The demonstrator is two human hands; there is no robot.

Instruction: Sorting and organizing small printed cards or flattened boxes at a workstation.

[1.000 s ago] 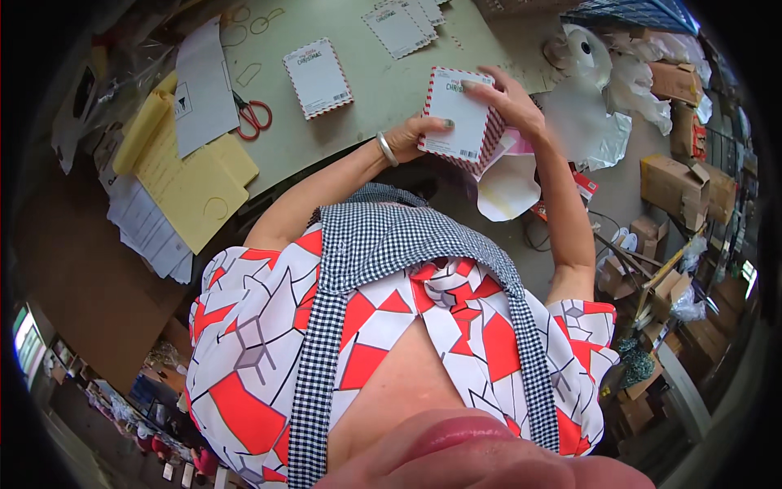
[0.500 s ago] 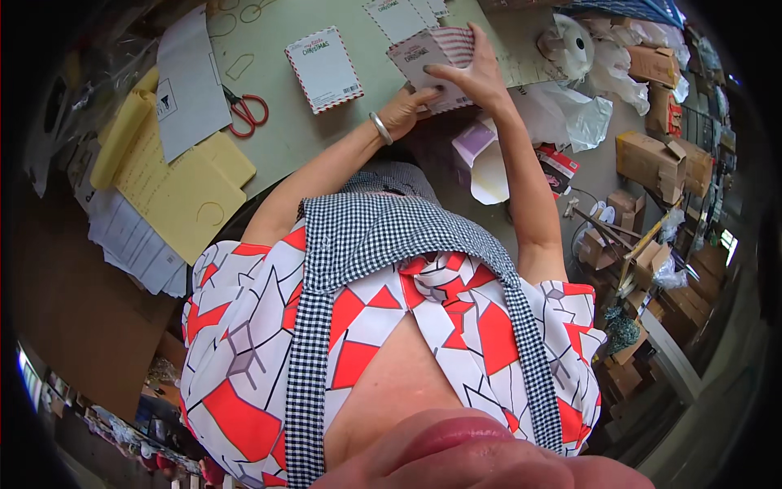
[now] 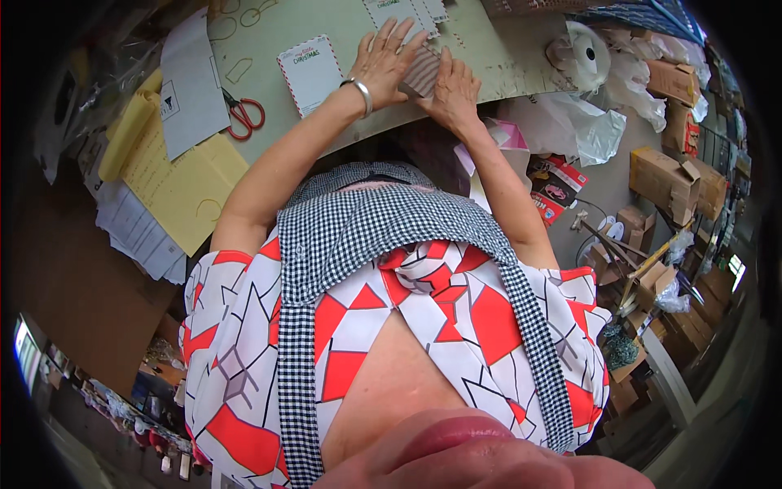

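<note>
A striped, fabric-like piece [image 3: 422, 72] lies between my two hands at the near edge of the table. My left hand [image 3: 383, 63], with a silver bangle at the wrist, is spread flat beside it, its fingers stretched out and touching its left side. Along the other side, my right hand [image 3: 453, 91] has its fingers together and holds the piece's edge. The printed card seen with it earlier is hidden now. Just left of my left wrist lies a stack of white cards [image 3: 311, 75] with a striped border. More such cards [image 3: 397, 15] lie beyond my fingertips.
Red-handled scissors [image 3: 244, 119] and a white sheet [image 3: 192, 85] lie at the left of the table [image 3: 269, 37], with yellow paper [image 3: 183, 191] nearer me. Rubber bands are scattered at the far left. At right stand a white roll [image 3: 588, 55], plastic bags [image 3: 590, 126] and cardboard boxes [image 3: 664, 183].
My left hand has moved up from under the card and now lies spread. My right hand has come down to the striped piece's right side. The piece has been turned and lowered.
</note>
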